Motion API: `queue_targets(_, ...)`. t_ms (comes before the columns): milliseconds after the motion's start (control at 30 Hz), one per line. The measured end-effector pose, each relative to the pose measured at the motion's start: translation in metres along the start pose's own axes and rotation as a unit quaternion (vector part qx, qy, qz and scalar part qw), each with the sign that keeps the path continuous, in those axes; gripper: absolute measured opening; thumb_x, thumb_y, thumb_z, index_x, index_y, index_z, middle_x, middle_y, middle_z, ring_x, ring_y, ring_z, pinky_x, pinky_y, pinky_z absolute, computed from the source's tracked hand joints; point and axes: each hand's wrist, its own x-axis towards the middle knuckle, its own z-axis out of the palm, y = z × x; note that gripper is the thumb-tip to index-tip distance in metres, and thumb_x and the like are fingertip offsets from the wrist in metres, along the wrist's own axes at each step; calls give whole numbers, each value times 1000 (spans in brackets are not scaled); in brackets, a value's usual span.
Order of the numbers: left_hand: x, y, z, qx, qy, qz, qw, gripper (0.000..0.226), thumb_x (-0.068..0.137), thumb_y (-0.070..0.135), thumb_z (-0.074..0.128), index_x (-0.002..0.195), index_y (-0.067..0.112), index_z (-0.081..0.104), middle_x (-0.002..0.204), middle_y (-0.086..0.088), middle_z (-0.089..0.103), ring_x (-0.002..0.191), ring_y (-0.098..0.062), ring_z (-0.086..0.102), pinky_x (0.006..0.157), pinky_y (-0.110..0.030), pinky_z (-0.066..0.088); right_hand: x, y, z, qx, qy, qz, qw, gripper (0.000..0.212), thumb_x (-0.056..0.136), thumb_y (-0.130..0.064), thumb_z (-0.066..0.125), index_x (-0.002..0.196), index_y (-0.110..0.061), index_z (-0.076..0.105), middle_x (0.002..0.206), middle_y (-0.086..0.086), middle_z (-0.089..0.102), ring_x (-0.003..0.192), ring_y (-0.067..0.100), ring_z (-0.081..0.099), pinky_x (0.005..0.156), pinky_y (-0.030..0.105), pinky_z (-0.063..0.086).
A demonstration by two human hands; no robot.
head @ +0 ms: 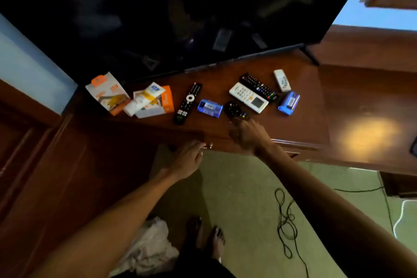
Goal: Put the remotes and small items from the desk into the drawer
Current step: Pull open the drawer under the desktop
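On the dark wooden desk [300,119] lie a long black remote [187,103], a white remote [248,100], a black remote with coloured buttons [258,86], a short round black remote [235,110], two blue boxes [209,108] [289,102], a small white device [282,80], a white tube [144,98] and orange-white packages [108,92]. My right hand [247,134] reaches over the desk edge, fingertips touching the round black remote. My left hand [187,159] is at the drawer's metal handle [208,146] under the desk edge, fingers curled on it.
A large dark TV screen [180,18] stands behind the items. A black cable [285,219] lies on the green floor by my bare feet [207,237]. A crumpled white bag [151,248] sits lower left. Wooden cabinets flank both sides.
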Motion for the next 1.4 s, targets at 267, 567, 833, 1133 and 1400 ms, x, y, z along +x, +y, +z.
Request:
queue_targets(267,22,-32,65,121,-61,-2,991,65,98,34,42,153,9,19,160,-11,24,147,-28,20,119,-41,19,10,12,76,-57,-46,-53,996,62,97,-31,46,150,-3,30,160,19,26,148,34,25,122,41,25)
queue_targets(567,20,-57,109,133,-109,-3,985,91,91,42,53,155,9,-4,164,-12,-4,151,-29,1,121,-45,1,-2,27,114,-102,8,-67,993,66,101,-38,36,155,-8,15,164,15,12,152,32,15,124,45,18)
queue_targets(833,6,-55,113,127,-97,-5,987,112,76,59,60,154,9,-3,164,-12,-2,151,-29,3,121,-45,6,-4,26,123,-96,17,-57,994,67,100,-37,35,155,-7,14,164,15,12,153,31,12,125,47,14)
queue_targets(1133,-46,-42,107,120,-131,-6,984,109,77,60,59,154,7,2,164,-13,1,151,-29,5,122,-46,11,-9,24,113,-99,-13,-62,993,69,100,-36,37,156,-8,9,165,14,5,153,29,6,125,45,12)
queue_targets(1400,-68,-29,64,-60,-143,-40,987,52,98,32,51,146,16,39,148,-9,45,138,-26,39,111,-38,35,-21,19,112,-42,-13,-54,998,63,103,-39,34,155,-7,16,164,17,11,153,31,9,125,44,13)
